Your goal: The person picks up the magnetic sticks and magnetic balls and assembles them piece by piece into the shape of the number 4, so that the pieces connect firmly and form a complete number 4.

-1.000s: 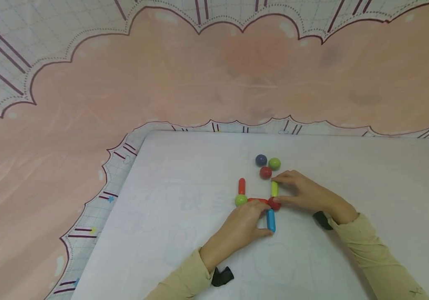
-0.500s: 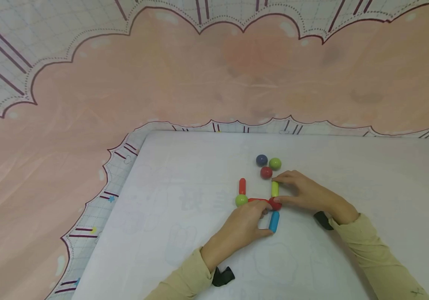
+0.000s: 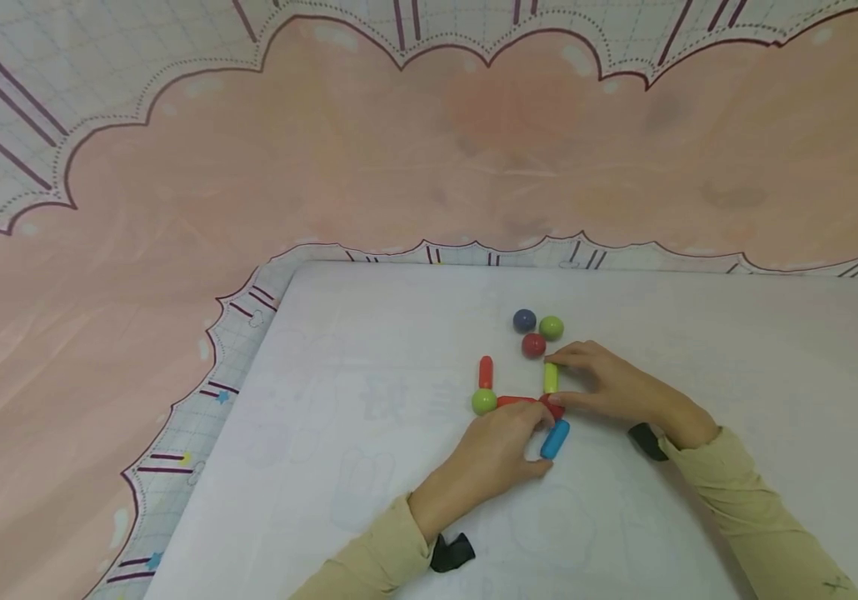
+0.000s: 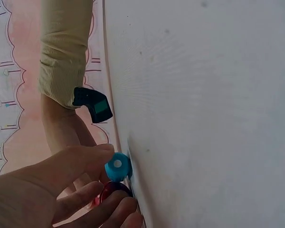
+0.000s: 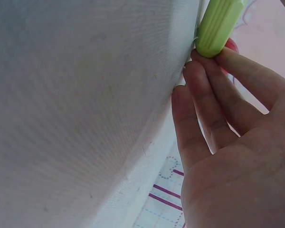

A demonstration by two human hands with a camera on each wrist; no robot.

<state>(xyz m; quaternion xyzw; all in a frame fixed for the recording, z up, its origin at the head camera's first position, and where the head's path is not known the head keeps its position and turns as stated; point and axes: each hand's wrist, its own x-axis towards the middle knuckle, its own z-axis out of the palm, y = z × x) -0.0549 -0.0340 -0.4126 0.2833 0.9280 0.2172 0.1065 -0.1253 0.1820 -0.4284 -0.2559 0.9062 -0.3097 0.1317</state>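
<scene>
In the head view my left hand (image 3: 492,450) has its thumb and fingers at the two ends of a blue building stick (image 3: 556,439), which slants below a red ball (image 3: 553,407). The left wrist view shows the thumb against the end of the blue stick (image 4: 118,167), which has a pale dot. My right hand (image 3: 609,385) pinches a yellow-green stick (image 3: 551,378) lengthwise, thumb by the red ball. A red stick (image 3: 516,401), partly hidden by my left fingers, runs from the red ball to a green ball (image 3: 484,402). Another red stick (image 3: 486,372) extends from the green ball.
Behind the right fingertips lie a loose blue ball (image 3: 524,321), a green ball (image 3: 551,327) and a red ball (image 3: 533,346). All rest on a white tabletop (image 3: 369,333). Beyond its edge spreads a pink patterned cloth (image 3: 399,158). Black wrist straps (image 3: 452,552) show at the sleeves.
The blue stick has swung from nearly upright to a slant, its near end leaning left and its far end right. The left hand has shifted slightly right; the right hand stays in place.
</scene>
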